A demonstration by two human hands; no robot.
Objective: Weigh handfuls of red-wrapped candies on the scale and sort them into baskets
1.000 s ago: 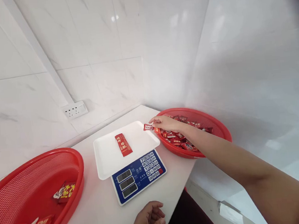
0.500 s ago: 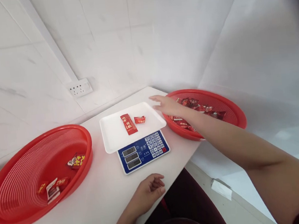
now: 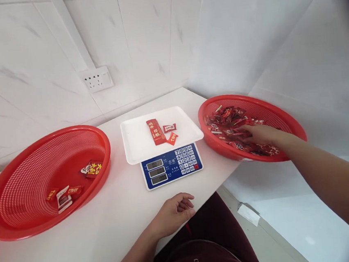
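My right hand (image 3: 259, 135) reaches into the red basket (image 3: 279, 112) on the right and lies on the heap of red candy packets (image 3: 229, 119); its fingertips are down among the wrappers. My left hand (image 3: 173, 213) rests on the table's front edge, fingers loosely curled, holding nothing. Between the baskets stands a blue scale (image 3: 171, 166) with a white tray (image 3: 138, 140). On the tray lie a long red packet (image 3: 156, 131) and two small red candies (image 3: 171, 133).
A second red basket (image 3: 25, 219) sits at the left with several packets (image 3: 74, 184) in it. A wall socket (image 3: 97, 78) is on the tiled wall behind. The white table (image 3: 89, 242) ends at my lap; a gap drops off to the right of it.
My right hand let go of small candies onto the scale tray, then drew back to the right into the candy basket. My view tilted down and left. The left hand stayed put.
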